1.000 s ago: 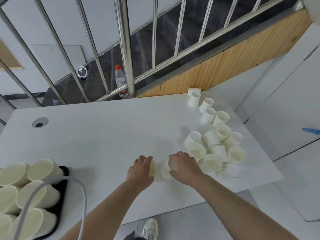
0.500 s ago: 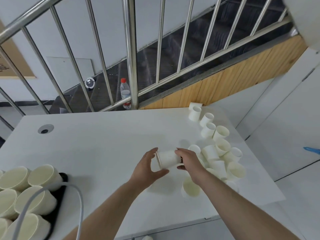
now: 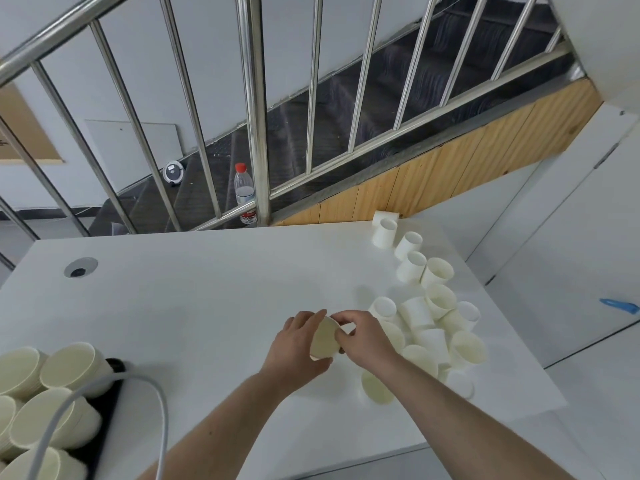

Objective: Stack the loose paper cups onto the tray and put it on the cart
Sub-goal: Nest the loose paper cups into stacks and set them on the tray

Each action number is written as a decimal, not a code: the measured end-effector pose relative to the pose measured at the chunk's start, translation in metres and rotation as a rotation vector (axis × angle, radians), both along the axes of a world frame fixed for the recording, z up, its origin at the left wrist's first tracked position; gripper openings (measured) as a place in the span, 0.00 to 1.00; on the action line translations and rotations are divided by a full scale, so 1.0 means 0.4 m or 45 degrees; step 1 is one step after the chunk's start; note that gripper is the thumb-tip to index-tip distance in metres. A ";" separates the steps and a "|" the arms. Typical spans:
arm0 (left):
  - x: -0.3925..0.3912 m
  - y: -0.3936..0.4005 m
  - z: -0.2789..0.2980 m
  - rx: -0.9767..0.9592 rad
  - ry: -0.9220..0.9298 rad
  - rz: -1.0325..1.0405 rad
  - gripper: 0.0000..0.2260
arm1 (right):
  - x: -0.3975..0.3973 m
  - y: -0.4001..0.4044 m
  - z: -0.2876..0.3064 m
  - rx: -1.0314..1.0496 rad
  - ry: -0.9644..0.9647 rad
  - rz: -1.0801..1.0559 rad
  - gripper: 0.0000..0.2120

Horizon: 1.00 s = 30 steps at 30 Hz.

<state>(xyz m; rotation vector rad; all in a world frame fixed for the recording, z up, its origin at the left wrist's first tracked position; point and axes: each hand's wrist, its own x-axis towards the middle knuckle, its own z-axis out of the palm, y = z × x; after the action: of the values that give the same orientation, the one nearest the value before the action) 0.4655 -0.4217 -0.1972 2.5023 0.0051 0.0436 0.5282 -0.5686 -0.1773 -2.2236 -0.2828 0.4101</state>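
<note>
Fingers (image 3: 313, 318) of left hand (image 3: 294, 348) curled around paper cup (image 3: 325, 341), thumb below. Right hand (image 3: 367, 341) fingertips pinch same cup at rim, from right. Cup held above white table (image 3: 194, 306), tilted, near centre. Loose cups (image 3: 429, 317) heaped right of hands, some upright, some on sides; one open cup (image 3: 375, 388) just near of right wrist. Black tray (image 3: 107, 420) at near left edge, carrying stacked cups (image 3: 52, 403). Grey cable (image 3: 156, 403) arcs over tray. Cart not in view.
</note>
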 end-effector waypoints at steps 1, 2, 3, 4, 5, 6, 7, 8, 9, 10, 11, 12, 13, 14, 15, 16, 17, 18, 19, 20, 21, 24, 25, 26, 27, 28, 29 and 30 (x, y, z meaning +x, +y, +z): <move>0.000 0.002 -0.004 0.025 0.026 -0.005 0.37 | 0.003 -0.001 -0.006 -0.032 0.005 -0.007 0.11; 0.000 0.007 -0.008 0.056 0.072 -0.005 0.38 | 0.007 -0.002 -0.015 -0.067 0.009 -0.019 0.12; -0.002 0.013 -0.011 0.096 0.134 -0.001 0.40 | 0.010 -0.002 -0.024 -0.103 0.018 -0.033 0.12; -0.005 0.021 -0.015 0.146 0.203 0.006 0.41 | 0.014 -0.002 -0.034 -0.140 0.031 -0.042 0.13; -0.009 0.030 -0.020 0.200 0.273 0.012 0.42 | 0.018 -0.001 -0.045 -0.185 0.046 -0.048 0.12; -0.013 0.039 -0.026 0.247 0.338 0.020 0.42 | 0.022 0.000 -0.057 -0.233 0.059 -0.045 0.12; -0.020 0.049 -0.034 0.280 0.394 0.026 0.42 | 0.023 0.003 -0.069 -0.275 0.073 -0.040 0.12; -0.025 0.053 -0.038 0.303 0.431 0.025 0.42 | 0.025 0.002 -0.076 -0.309 0.082 -0.038 0.13; -0.032 0.061 -0.046 0.317 0.463 0.029 0.41 | 0.024 0.005 -0.086 -0.333 0.098 -0.030 0.13; -0.038 0.066 -0.052 0.327 0.484 0.033 0.41 | 0.024 0.009 -0.095 -0.355 0.108 -0.025 0.14; -0.039 0.068 -0.053 0.332 0.493 0.034 0.40 | 0.025 0.011 -0.097 -0.379 0.109 -0.013 0.15; -0.044 0.076 -0.061 0.332 0.514 0.040 0.39 | 0.024 0.019 -0.108 -0.402 0.117 0.007 0.15; -0.045 0.078 -0.061 0.331 0.518 0.044 0.37 | 0.023 0.022 -0.110 -0.422 0.118 0.021 0.16; -0.047 0.080 -0.062 0.325 0.517 0.046 0.36 | 0.019 0.024 -0.111 -0.449 0.124 0.040 0.16; -0.048 0.084 -0.065 0.315 0.521 0.049 0.34 | 0.018 0.030 -0.113 -0.487 0.129 0.063 0.17; -0.048 0.086 -0.065 0.301 0.521 0.055 0.33 | 0.017 0.033 -0.111 -0.529 0.115 0.093 0.17; -0.047 0.088 -0.064 0.293 0.515 0.061 0.33 | 0.017 0.035 -0.110 -0.580 0.091 0.133 0.18; -0.046 0.089 -0.064 0.294 0.509 0.065 0.32 | 0.015 0.036 -0.106 -0.635 0.059 0.183 0.20; -0.044 0.091 -0.063 0.294 0.498 0.070 0.32 | 0.012 0.039 -0.103 -0.691 0.026 0.238 0.22; -0.043 0.091 -0.060 0.294 0.488 0.074 0.32 | 0.007 0.041 -0.098 -0.731 -0.003 0.296 0.25; -0.041 0.092 -0.059 0.292 0.481 0.074 0.32 | 0.001 0.045 -0.095 -0.751 -0.025 0.350 0.28; -0.035 0.094 -0.056 0.268 0.466 0.081 0.32 | -0.013 0.059 -0.093 -0.761 -0.048 0.469 0.37; -0.034 0.095 -0.056 0.257 0.461 0.085 0.33 | -0.016 0.064 -0.095 -0.777 -0.047 0.502 0.39; -0.032 0.095 -0.055 0.251 0.454 0.086 0.33 | -0.018 0.069 -0.098 -0.789 -0.051 0.527 0.40; -0.030 0.097 -0.054 0.243 0.443 0.085 0.33 | -0.019 0.074 -0.099 -0.795 -0.059 0.538 0.39; -0.029 0.100 -0.054 0.234 0.432 0.081 0.33 | -0.021 0.078 -0.102 -0.791 -0.071 0.533 0.37; -0.027 0.101 -0.052 0.224 0.417 0.084 0.32 | -0.021 0.079 -0.101 -0.778 -0.087 0.522 0.35; -0.026 0.104 -0.050 0.217 0.403 0.086 0.32 | -0.023 0.079 -0.101 -0.761 -0.101 0.506 0.35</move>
<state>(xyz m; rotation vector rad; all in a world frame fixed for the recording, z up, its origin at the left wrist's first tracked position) 0.4551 -0.3802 -0.2173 2.6516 0.2252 -0.3373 0.5189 -0.5368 -0.2176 -2.7730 -0.7291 0.6898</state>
